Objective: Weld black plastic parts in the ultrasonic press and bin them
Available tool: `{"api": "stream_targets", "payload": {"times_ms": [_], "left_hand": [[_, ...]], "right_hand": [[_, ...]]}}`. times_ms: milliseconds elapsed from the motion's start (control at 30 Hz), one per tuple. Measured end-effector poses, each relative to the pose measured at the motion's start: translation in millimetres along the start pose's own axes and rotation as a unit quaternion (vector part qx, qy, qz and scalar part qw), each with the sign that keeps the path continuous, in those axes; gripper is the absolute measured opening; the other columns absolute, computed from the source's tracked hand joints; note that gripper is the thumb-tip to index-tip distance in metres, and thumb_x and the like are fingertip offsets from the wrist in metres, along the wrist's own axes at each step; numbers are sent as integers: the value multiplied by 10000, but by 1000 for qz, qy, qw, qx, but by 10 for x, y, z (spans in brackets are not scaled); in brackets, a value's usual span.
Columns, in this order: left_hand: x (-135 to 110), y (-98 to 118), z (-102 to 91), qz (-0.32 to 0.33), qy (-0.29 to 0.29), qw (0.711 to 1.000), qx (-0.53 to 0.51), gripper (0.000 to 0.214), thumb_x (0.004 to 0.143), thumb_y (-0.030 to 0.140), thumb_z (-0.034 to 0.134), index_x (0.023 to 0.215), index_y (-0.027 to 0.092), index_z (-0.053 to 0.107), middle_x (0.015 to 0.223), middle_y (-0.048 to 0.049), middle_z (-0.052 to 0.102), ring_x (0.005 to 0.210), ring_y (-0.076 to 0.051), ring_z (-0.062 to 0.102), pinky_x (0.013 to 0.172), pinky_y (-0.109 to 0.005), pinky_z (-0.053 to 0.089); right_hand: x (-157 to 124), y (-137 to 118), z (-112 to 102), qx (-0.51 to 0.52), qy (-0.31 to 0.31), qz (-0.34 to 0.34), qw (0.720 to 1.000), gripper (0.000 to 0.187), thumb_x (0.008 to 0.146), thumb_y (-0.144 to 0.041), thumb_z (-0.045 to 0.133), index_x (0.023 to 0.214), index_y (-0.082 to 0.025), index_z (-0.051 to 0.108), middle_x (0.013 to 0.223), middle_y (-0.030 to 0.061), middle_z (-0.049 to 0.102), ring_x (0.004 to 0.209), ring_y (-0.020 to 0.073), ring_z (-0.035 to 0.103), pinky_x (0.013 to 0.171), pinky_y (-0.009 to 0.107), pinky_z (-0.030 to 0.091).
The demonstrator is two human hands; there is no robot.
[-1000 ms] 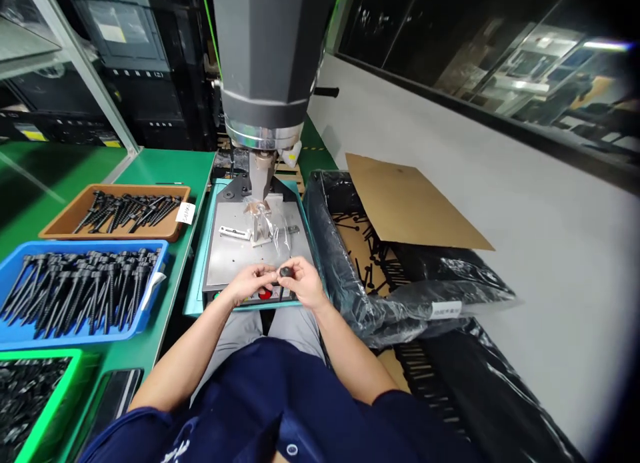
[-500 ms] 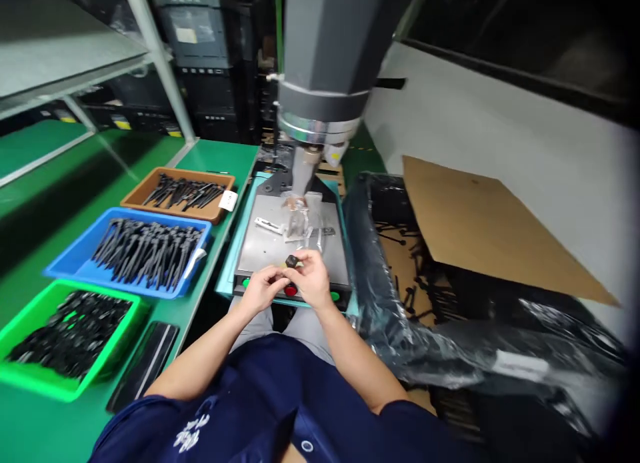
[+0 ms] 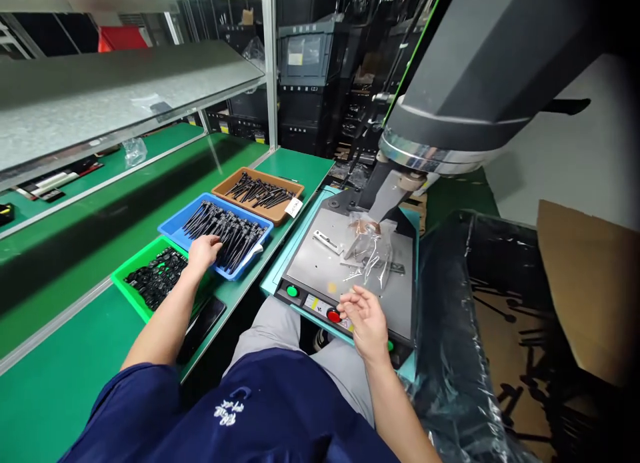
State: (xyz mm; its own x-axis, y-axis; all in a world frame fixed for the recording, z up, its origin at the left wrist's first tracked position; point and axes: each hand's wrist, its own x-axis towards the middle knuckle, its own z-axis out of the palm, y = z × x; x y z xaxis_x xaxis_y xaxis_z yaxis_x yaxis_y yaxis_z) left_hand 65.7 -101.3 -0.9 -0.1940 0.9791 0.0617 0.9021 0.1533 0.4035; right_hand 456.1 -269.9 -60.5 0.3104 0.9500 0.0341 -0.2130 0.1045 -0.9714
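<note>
Though joined earlier, now dividing work: left hand (image 3: 202,253) at eleven o'clock over blue tray (image 3: 171,228), right hand (image 3: 369,323) at one; fingers curled, cannot tell whether gripping.

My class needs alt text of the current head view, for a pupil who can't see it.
A person's left hand is at a blue rectangular plastic tray of long black parts, between a green plastic tray and a brown plastic tray; the right hand hovers near a round red button on a grey metal machine.
</note>
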Motion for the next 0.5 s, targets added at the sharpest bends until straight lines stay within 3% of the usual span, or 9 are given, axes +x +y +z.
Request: {"api": "stream_targets", "payload": {"times_ms": [133, 333, 433, 500], "left_hand": [[195, -118, 21, -34, -37, 993, 103, 316, 842, 283, 565, 1098, 159, 704, 1124, -151, 703, 1030, -318, 635, 798, -366, 484], [231, -117, 32, 5, -53, 988, 146, 262, 862, 248, 551, 1066, 161, 691, 1057, -140, 704, 1000, -277, 627, 808, -340, 464], [173, -129, 2, 33, -66, 985, 155, 271, 878, 232, 548, 1106, 139, 662, 1043, -124, 695, 974, -245, 625, 817, -317, 456], [105, -154, -53, 63, -56, 983, 163, 287, 887, 247, 545, 1117, 109, 648, 1048, -130, 688, 969, -241, 623, 840, -315, 452]], "right_hand": [[-53, 11, -44, -8, -3, 16, 1000, 499, 739, -435, 779, 1126, -231, 539, 872, 44, 656, 669, 168, 648, 542, 281, 530], [-207, 77, -197, -32, 25, 40, 998, 455, 718, -463, 781, 1071, -241, 599, 859, 62, 669, 680, 192, 649, 542, 306, 526], [-360, 21, -385, -68, 44, 77, 994, 460, 669, -513, 789, 1019, -252, 642, 860, 86, 681, 702, 230, 660, 562, 351, 533], [-528, -43, -621, -103, 36, 128, 986, 462, 632, -552, 788, 977, -266, 678, 882, 115, 693, 721, 261, 669, 597, 401, 541]]}}
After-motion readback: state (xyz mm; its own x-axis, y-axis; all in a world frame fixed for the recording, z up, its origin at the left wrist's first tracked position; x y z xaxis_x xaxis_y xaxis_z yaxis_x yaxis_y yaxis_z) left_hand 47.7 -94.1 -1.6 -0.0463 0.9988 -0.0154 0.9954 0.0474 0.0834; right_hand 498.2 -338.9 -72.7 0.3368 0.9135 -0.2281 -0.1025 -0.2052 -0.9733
